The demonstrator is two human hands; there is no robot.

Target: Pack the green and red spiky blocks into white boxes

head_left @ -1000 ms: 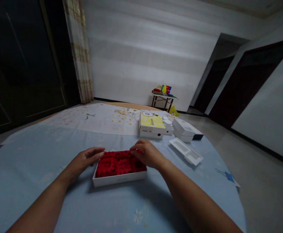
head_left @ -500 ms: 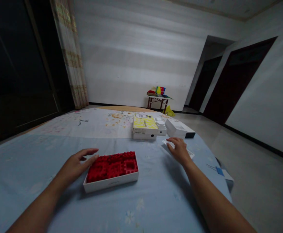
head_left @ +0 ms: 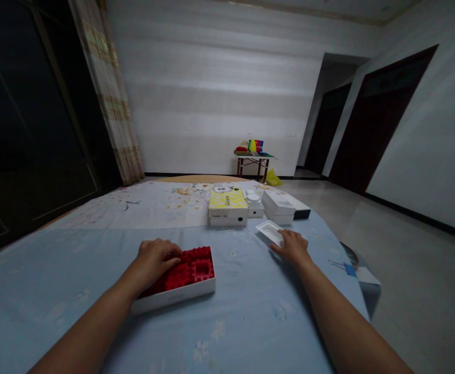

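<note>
A shallow white box filled with red foam puzzle pieces lies on the blue cloth in front of me. My left hand rests on the red pieces at the box's left part, fingers curled down onto them. My right hand lies further right, its fingers on the near end of a long white tray. Whether it grips the tray or only touches it is unclear.
Behind the tray stand a yellow-topped box, a small white box with a round lid and a larger white box. The table ends at the right, with a binder clip on the cloth's edge. A small table stands by the far wall.
My right hand left the red box and went right to the white tray. My left hand moved from the box's left side onto the red pieces.
</note>
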